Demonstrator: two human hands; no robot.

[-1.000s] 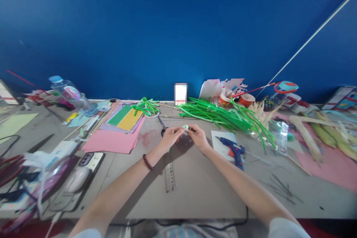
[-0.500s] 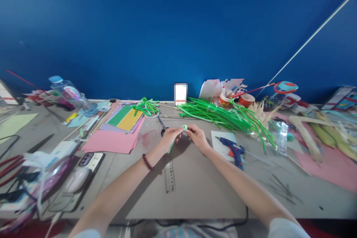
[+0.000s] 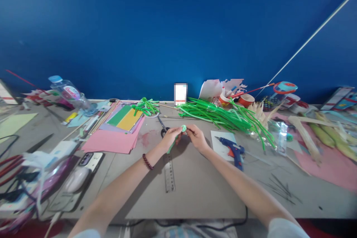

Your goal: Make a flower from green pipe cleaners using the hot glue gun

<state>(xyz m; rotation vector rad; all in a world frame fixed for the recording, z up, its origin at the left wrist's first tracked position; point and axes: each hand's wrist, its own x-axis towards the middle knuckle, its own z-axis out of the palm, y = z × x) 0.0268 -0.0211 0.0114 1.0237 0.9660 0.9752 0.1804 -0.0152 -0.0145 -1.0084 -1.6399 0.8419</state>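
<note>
A light green pipe cleaner [image 3: 184, 128] is held between my two hands above the middle of the table; its upper end looks coiled into a small round. My left hand [image 3: 170, 138] is closed on it, and a straight length sticks out below the palm. The fingers of my right hand [image 3: 198, 138] pinch at the coil's right side, partly hidden behind it. Beneath my left wrist lies a clear ruler [image 3: 170, 178]. Scissors [image 3: 163, 131] with dark handles rest just behind my left hand.
Behind my right hand spreads a pile of green pipe cleaners [image 3: 220, 115]. A blue glue gun [image 3: 237, 151] lies on white paper to the right. Pink paper sheets [image 3: 111, 142], a phone [image 3: 67, 197] and a plastic bottle [image 3: 69, 91] are on the left. A blue wall [image 3: 178, 37] closes off the back.
The coiled end has shifted slightly left and shows a little more between my fingertips. Both hands otherwise keep nearly the same place.
</note>
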